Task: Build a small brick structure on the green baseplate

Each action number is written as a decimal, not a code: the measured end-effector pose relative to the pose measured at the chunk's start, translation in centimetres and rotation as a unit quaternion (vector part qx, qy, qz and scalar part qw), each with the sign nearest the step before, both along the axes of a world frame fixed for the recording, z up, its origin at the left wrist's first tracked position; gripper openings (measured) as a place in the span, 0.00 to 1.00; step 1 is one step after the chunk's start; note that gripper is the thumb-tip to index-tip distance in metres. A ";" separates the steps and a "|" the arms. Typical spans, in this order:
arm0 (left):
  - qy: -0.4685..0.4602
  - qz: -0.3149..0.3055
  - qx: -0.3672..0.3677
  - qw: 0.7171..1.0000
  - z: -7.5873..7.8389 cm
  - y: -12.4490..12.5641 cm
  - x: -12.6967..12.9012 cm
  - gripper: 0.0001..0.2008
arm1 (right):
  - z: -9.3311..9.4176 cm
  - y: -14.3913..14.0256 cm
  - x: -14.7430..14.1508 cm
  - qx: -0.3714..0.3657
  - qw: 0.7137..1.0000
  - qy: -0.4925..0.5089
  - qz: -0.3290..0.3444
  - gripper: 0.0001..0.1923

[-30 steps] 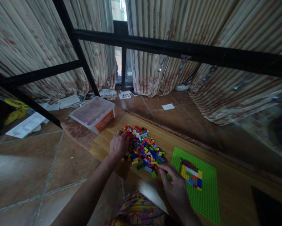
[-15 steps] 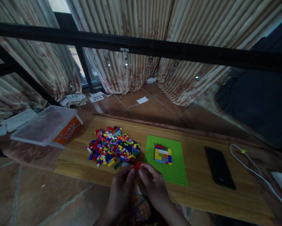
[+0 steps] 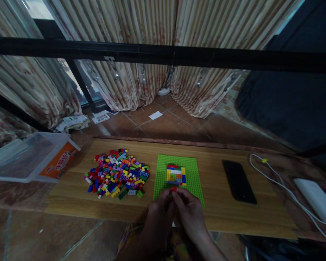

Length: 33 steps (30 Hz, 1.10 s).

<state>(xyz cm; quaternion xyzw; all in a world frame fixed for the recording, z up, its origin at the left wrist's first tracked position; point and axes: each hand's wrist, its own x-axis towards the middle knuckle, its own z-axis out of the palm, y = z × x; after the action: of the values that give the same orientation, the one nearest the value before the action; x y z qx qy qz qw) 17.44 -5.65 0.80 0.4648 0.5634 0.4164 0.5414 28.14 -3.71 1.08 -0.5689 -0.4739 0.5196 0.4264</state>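
Observation:
My left hand [image 3: 160,215] and my right hand [image 3: 188,212] are pressed together at the near edge of the green baseplate [image 3: 188,181]. Their fingertips pinch a small red brick [image 3: 174,189] between them. Behind the fingers, a block of mixed-colour bricks [image 3: 176,175] is fixed on the plate. A loose pile of coloured bricks [image 3: 116,173] lies on the wooden board [image 3: 219,217], left of the plate.
A black phone [image 3: 239,181] lies right of the plate, with a white cable [image 3: 282,188] and a white device [image 3: 316,201] further right. A clear plastic box with an orange label [image 3: 34,161] sits on the floor at left. Black bars [image 3: 163,54] and curtains stand behind.
My left hand left the brick pile and joined the right one. Both hands moved right with the red brick, from the pile's edge to the baseplate. My view swung rightward.

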 end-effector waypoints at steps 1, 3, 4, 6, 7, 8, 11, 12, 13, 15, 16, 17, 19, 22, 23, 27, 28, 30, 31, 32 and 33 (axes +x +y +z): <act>0.013 -0.013 0.001 1.000 -0.2 0.1 0.2 0.15 | -0.2 0.1 0.5 0.004 1.000 -0.013 0.001 0.14; 0.045 -0.035 -0.001 0.998 -0.6 0.4 0.5 0.16 | -0.6 0.7 1.8 0.021 0.998 -0.053 0.006 0.15; 0.062 -0.038 -0.002 0.997 -0.7 0.6 0.5 0.16 | -0.8 1.1 2.5 0.035 0.996 -0.081 0.007 0.16; 0.089 -0.035 0.005 0.995 -1.2 1.1 0.3 0.15 | -1.1 2.3 4.0 0.067 0.987 -0.144 0.002 0.16; 0.096 -0.030 0.013 0.995 -1.4 1.4 0.1 0.14 | -1.2 3.0 4.7 0.081 0.982 -0.173 0.001 0.16; 0.102 -0.026 0.021 0.994 -1.7 1.7 -0.2 0.13 | -1.3 3.7 5.3 0.092 0.976 -0.198 0.000 0.17; 0.119 -0.013 0.039 0.992 -2.5 2.7 -1.0 0.12 | -1.3 5.6 6.6 0.118 0.963 -0.243 0.003 0.16; 0.123 -0.008 0.041 0.991 -2.8 2.9 -1.2 0.12 | -1.3 6.0 6.7 0.127 0.960 -0.250 0.008 0.15; 0.125 -0.005 0.041 0.991 -2.9 3.1 -1.3 0.12 | -1.3 6.3 6.8 0.135 0.957 -0.255 0.014 0.15; 0.132 0.008 0.041 0.990 -3.2 3.1 -1.5 0.12 | -1.3 6.5 6.6 0.147 0.955 -0.257 0.031 0.14; 0.138 0.012 0.041 0.989 -3.3 2.9 -1.5 0.12 | -1.3 6.5 6.5 0.153 0.953 -0.258 0.036 0.13; 0.145 0.010 0.042 0.988 -3.3 2.7 -1.6 0.12 | -1.3 6.4 6.2 0.159 0.952 -0.258 0.039 0.13; 0.159 0.001 0.048 0.986 -3.4 2.1 -1.7 0.12 | -1.5 6.1 5.6 0.167 0.950 -0.259 0.045 0.12; 0.166 -0.002 0.059 0.984 -3.5 1.8 -2.1 0.12 | -1.7 5.6 4.2 0.176 0.948 -0.261 0.054 0.11; 0.169 0.008 0.060 0.984 -3.4 1.9 -2.2 0.13 | -1.8 5.5 3.7 0.181 0.946 -0.263 0.053 0.11; 0.187 0.066 0.084 0.976 -3.0 3.2 -2.8 0.16 | -2.3 5.3 1.4 0.198 0.926 -0.321 0.024 0.12; 0.188 0.075 0.093 0.975 -3.0 3.7 -2.8 0.17 | -2.5 5.3 0.9 0.196 0.919 -0.343 0.012 0.12; 0.175 0.074 0.101 0.976 -3.0 4.5 -2.8 0.17 | -2.9 5.3 0.0 0.197 0.905 -0.377 -0.011 0.12; 0.164 0.072 0.101 0.979 -3.1 4.9 -2.7 0.18 | -3.1 5.3 -0.4 0.201 0.899 -0.389 -0.020 0.12; 0.152 0.071 0.099 0.981 -3.3 5.2 -2.6 0.18 | -3.3 5.4 -0.7 0.208 0.893 -0.397 -0.026 0.12; 0.141 0.071 0.096 0.983 -3.5 5.4 -2.5 0.19 | -3.5 5.4 -0.9 0.216 0.888 -0.404 -0.031 0.12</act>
<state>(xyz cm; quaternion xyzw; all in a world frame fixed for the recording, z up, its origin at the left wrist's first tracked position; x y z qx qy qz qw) 14.90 -0.26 -2.73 0.5273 0.6234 0.4361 0.3784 27.22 1.68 -2.44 -0.6377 -0.6880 0.1164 0.3262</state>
